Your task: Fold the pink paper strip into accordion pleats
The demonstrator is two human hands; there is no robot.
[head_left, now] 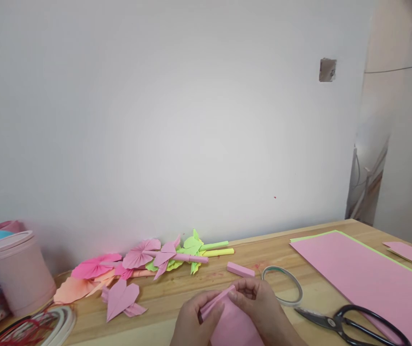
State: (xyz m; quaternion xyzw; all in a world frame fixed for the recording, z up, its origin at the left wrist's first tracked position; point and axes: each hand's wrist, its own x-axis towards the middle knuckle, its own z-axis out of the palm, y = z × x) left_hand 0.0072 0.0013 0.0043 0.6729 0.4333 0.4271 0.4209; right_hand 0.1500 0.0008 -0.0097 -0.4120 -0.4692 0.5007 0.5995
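A sheet of pink paper [238, 324] is held between my two hands at the bottom middle, its upper edge folded over into a narrow strip. My left hand [196, 317] pinches the left end of that fold between thumb and fingers. At the right end, my right hand [258, 302] grips the same fold, thumb in front. Just beyond my hands lies a small folded pink paper bar [241, 269]. A roll of tape [285, 286] rests to the right, near black-handled scissors [343, 323]. A folded pink paper heart [122, 299] lies to the left.
Several finished paper fans and flowers [141, 253] in pink, orange and green lie along the wall. A pink cylindrical container [20, 274] stands far left, beside coiled white and red cords [52, 327]. Stacked pink sheets [364, 283] cover the table's right side.
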